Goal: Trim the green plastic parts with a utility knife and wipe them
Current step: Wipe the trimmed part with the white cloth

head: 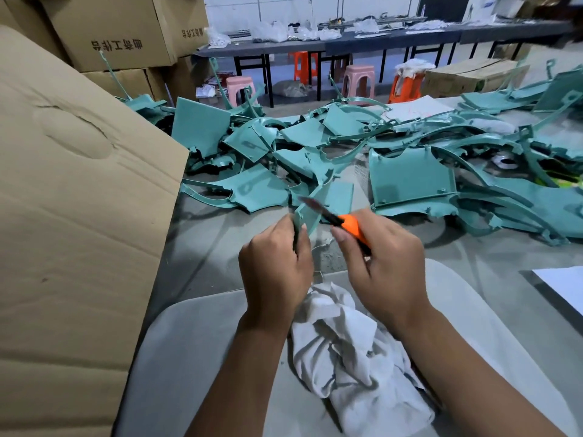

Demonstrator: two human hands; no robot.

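Knife grip first: right hand (383, 263) curled round the orange handle of the utility knife (342, 223), thumb laid along the handle, blade out and slanting up-left across the face of the held green part (310, 209). Blade tip is motion-blurred; it looks to touch the part's edge, but exact contact cannot be told. Left hand (274, 269) pinches the lower edge of that same green part, fingers curled tight, thumb on the near side; the part stands nearly upright between the two hands, above the grey table (202, 357).

Just below the held part, between the wrists, a crumpled white rag (350, 351) lies on the table, touching both forearms. Thin plastic shavings (325, 244) sit on the table directly under the held part.

Beyond the held part, a big loose heap of green plastic parts (410, 181) spreads across the table from left to right, flat panels and curved strips overlapping. Left of the held part, a large cardboard sheet (69, 200) leans at the table edge, with stacked cardboard boxes (113, 36) behind it. Far behind the heap: pink and orange plastic stools (358, 80) and long dark tables with white bags. Right of the held part, a white sheet corner (564, 285) at the frame edge.
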